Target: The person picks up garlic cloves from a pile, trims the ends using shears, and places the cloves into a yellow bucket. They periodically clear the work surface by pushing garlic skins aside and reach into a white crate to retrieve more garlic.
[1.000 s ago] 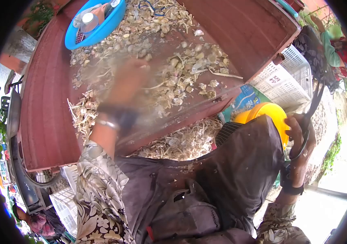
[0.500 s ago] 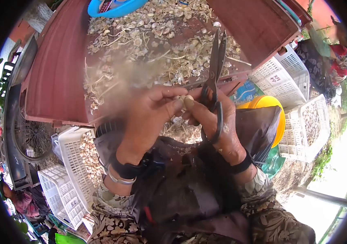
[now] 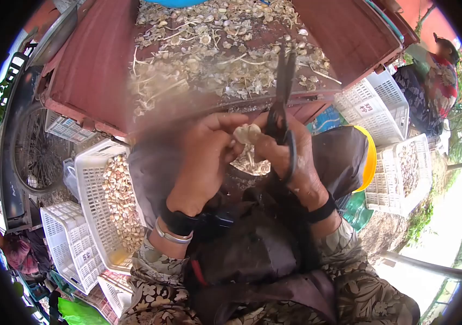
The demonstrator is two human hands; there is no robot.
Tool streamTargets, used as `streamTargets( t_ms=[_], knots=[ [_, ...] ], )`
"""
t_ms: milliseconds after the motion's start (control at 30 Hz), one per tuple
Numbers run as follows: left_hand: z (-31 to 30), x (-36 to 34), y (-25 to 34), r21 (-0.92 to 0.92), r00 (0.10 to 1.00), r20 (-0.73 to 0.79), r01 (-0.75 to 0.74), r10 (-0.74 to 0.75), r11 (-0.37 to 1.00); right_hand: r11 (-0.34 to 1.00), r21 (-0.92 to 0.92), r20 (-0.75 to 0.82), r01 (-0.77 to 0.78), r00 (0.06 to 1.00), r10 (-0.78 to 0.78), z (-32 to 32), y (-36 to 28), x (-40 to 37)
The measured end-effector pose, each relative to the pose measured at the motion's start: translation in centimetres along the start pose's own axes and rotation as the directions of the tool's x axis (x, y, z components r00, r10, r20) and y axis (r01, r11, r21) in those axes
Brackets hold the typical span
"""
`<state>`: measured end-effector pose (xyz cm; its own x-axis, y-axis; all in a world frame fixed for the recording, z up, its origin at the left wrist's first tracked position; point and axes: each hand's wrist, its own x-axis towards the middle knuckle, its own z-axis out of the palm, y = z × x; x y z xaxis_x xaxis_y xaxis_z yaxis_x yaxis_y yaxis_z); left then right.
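My right hand (image 3: 297, 165) is closed round a pair of dark scissors (image 3: 282, 100), whose blades point away from me and whose handle loop lies along the back of the hand. A pale piece of garlic (image 3: 247, 134) sits between my two hands, above my lap. My left hand (image 3: 201, 157) pinches it from the left with bent fingers, and the right thumb touches its right side. Beyond the hands, dry garlic skins, stems and cloves (image 3: 209, 54) lie scattered over a red-brown tabletop (image 3: 344, 38).
A white crate (image 3: 87, 189) of cloves stands at my left, beside another white crate (image 3: 60, 227). More white crates (image 3: 374, 189) and a yellow tub (image 3: 370, 162) are on the right. A blue basin (image 3: 174, 2) rests at the far end. Another person (image 3: 439, 81) is at upper right.
The view has tilted down, so the table sits higher in it. The garlic between my hands now shows more fully, spread like petals. The scissors stay in my right hand.
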<state>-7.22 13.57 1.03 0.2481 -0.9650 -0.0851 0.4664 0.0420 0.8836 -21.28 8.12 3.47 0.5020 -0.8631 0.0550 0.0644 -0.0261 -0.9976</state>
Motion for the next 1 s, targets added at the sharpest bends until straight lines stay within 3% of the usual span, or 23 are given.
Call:
streamTargets(
  t_ms=[33,67,100,200,300,333,567,600,633,700,800,900,933,1000],
  knots=[
    [0.6,-0.4,1.4,-0.093,0.997,0.004,0.081,-0.081,0.992,0.987,0.03,0.04,-0.156,0.987,0.155,-0.4,-1.0,0.2],
    [0.9,-0.7,2.2,-0.185,0.987,0.013,0.16,-0.16,0.97,0.978,0.038,0.067,-0.204,0.977,0.201,-0.5,-1.9,0.3],
    [0.7,-0.9,2.0,-0.148,0.99,0.019,0.139,-0.137,0.979,0.967,0.045,0.098,-0.253,0.964,0.247,-0.4,-2.4,0.4],
    [0.2,-1.2,1.1,-0.087,0.995,0.006,0.095,-0.095,0.992,0.978,0.025,0.079,-0.206,0.976,0.204,0.2,-1.9,0.4],
    [-0.4,-1.3,0.3,-0.112,0.994,-0.049,0.09,-0.096,0.99,0.971,-0.235,0.022,0.049,0.999,-0.045,0.9,0.0,0.0],
    [-0.9,-1.4,-0.1,-0.106,0.995,-0.052,0.084,-0.09,0.991,0.88,-0.426,0.046,0.209,0.977,-0.21,1.3,0.2,-0.2],
    [-1.6,-1.9,-0.8,0.008,0.977,-0.213,0.009,-0.007,1.0,0.631,-0.659,0.159,0.408,0.896,-0.414,3.0,1.7,-0.4],
    [-2.1,-2.0,-1.2,0.135,0.978,-0.193,-0.051,0.077,0.99,0.64,-0.655,0.175,0.402,0.905,-0.389,3.3,1.8,-0.6],
    [-2.8,-2.1,-1.6,0.259,0.974,-0.162,-0.113,0.158,0.959,0.734,-0.576,0.159,0.359,0.93,-0.331,3.4,2.1,-0.4],
    [-3.9,-2.4,-2.1,0.344,0.971,-0.111,-0.161,0.21,0.925,0.886,-0.399,0.156,0.237,0.97,-0.189,3.3,2.8,-0.1],
    [-4.4,-2.5,-1.8,0.246,0.985,-0.062,-0.14,0.159,0.959,0.991,-0.132,0.204,-0.03,0.977,0.057,2.7,2.1,0.6],
    [-3.8,-3.2,-0.6,0.129,0.996,-0.044,-0.075,0.081,0.989,0.964,-0.048,0.268,-0.261,0.926,0.264,2.3,1.0,0.8],
    [-3.9,-3.3,-0.3,0.077,0.999,-0.032,-0.011,0.014,0.997,0.949,-0.151,0.273,-0.276,0.911,0.308,2.1,0.5,1.1],
    [-4.4,-3.4,-0.6,-0.029,0.999,-0.011,0.046,-0.046,0.999,0.956,-0.092,0.277,-0.278,0.915,0.293,2.5,0.3,1.1]
  ],
)
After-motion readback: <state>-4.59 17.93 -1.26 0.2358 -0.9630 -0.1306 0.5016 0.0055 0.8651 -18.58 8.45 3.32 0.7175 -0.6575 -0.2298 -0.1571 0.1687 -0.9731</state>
